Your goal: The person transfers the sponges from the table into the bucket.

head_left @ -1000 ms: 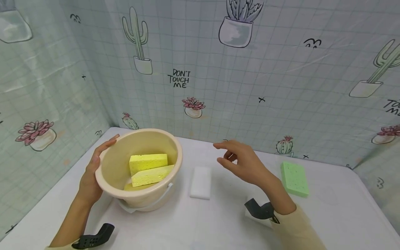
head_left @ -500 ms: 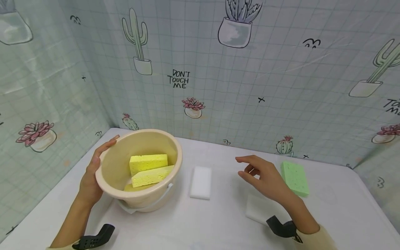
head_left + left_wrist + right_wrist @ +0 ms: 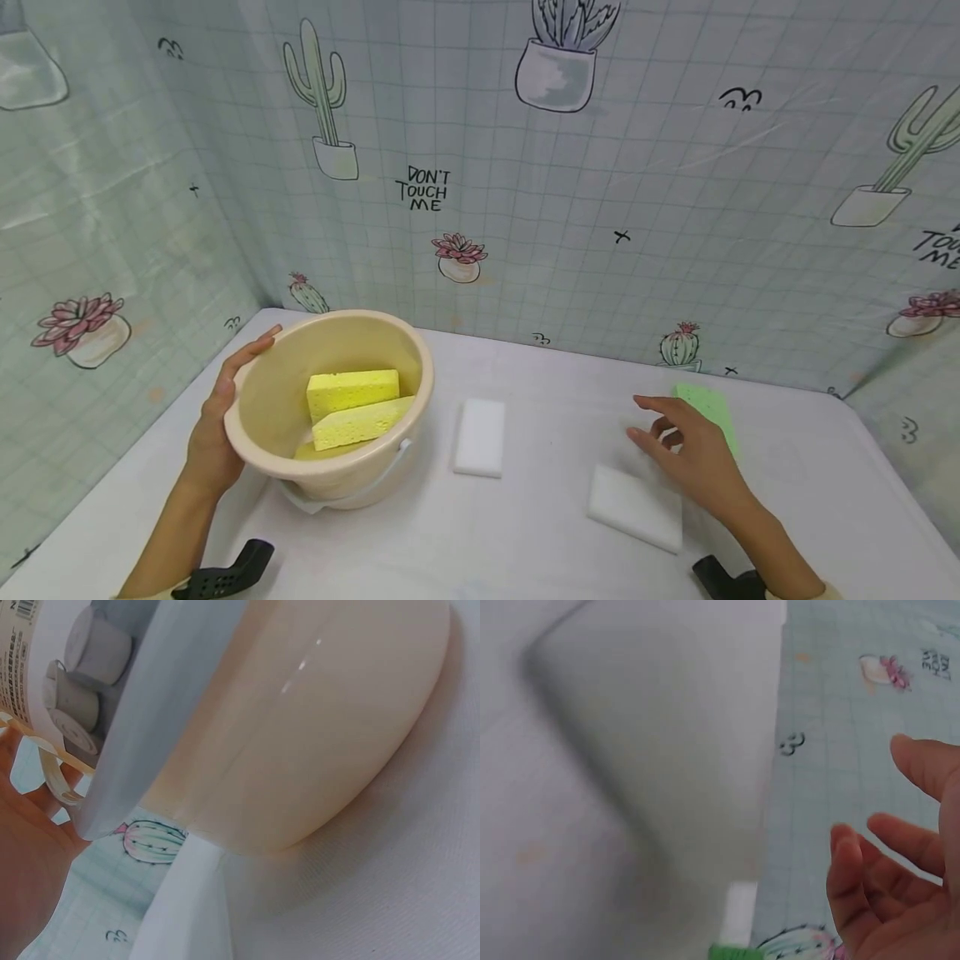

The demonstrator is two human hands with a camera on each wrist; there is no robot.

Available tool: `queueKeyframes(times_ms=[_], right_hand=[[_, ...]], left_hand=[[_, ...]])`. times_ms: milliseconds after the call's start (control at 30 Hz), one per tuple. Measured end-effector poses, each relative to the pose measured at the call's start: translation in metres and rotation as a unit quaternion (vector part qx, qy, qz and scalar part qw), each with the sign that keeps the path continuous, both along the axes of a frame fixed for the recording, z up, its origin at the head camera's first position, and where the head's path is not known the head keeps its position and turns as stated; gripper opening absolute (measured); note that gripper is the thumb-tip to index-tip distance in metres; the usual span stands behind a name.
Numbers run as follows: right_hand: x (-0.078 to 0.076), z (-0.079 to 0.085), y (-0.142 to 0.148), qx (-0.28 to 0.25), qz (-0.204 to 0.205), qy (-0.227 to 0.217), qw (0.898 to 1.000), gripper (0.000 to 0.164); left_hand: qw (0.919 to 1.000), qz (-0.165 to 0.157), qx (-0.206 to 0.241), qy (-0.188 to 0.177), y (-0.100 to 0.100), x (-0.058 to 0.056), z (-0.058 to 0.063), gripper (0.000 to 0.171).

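A cream bucket (image 3: 258, 446) leans over at the left in the head view, its mouth facing me and its pale handle hanging at the front. My left hand (image 3: 213, 433) holds the bucket's left side at the rim. Several yellow sponges (image 3: 354, 392) lie inside. In the left wrist view the bucket's wall (image 3: 322, 727) fills the middle, with the hand (image 3: 34, 847) at the rim. My right hand (image 3: 693, 454) hangs over the table with fingers loosely bent and holds nothing. It partly covers a green sponge (image 3: 708, 404). A white block (image 3: 635, 507) lies just left of that wrist.
Another white block (image 3: 479, 437) lies upright to the view between the bucket and my right hand. A white cloth-covered table (image 3: 525, 550) carries everything. Patterned curtain walls (image 3: 555, 275) with cactus drawings close off the back and both sides.
My right hand has moved right and toward me, away from the middle, uncovering the right-hand white block and now overlapping the green sponge. The left hand and bucket have stayed put.
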State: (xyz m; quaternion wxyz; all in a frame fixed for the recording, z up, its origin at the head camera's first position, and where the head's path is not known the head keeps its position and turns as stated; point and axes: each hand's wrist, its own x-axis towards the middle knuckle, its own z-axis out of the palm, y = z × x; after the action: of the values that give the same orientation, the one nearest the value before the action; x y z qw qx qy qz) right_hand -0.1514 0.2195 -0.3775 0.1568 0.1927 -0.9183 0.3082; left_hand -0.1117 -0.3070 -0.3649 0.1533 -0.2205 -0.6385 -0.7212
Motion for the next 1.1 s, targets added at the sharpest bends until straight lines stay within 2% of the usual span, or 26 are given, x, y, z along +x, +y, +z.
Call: queueKeyframes(times_ms=[100,200,367,533,633,833,933,1100], right_hand=[[0.005,-0.003,0.014,0.001,-0.051,-0.029,0.998,0.046],[0.008,-0.005,0.026,0.013,-0.085,-0.046,0.995,0.050],[0.010,-0.009,0.042,0.016,-0.115,-0.058,0.992,0.055],[0.004,-0.016,0.052,0.018,-0.137,-0.060,0.989,0.063],[0.001,-0.019,0.055,0.017,-0.174,-0.078,0.982,0.072],[0.002,-0.025,0.061,-0.027,-0.263,-0.133,0.955,0.088],[0.001,-0.027,0.061,-0.044,-0.274,-0.156,0.948,0.094],[0.001,-0.034,0.058,-0.049,-0.272,-0.162,0.947,0.098]], left_hand=[[1.0000,0.001,0.002,0.002,0.000,-0.001,0.000,0.051],[1.0000,0.003,0.003,0.002,0.000,0.000,0.000,0.051],[1.0000,0.007,0.003,-0.002,0.000,0.001,0.001,0.051],[0.9999,0.008,0.010,-0.008,-0.001,0.002,0.001,0.052],[0.9999,0.008,0.010,-0.010,-0.001,0.003,0.001,0.051],[1.0000,-0.005,0.006,0.002,0.000,0.000,0.001,0.050],[0.9999,-0.007,0.006,0.007,0.000,-0.001,0.000,0.050],[1.0000,-0.005,0.003,0.006,-0.001,-0.001,0.000,0.050]])
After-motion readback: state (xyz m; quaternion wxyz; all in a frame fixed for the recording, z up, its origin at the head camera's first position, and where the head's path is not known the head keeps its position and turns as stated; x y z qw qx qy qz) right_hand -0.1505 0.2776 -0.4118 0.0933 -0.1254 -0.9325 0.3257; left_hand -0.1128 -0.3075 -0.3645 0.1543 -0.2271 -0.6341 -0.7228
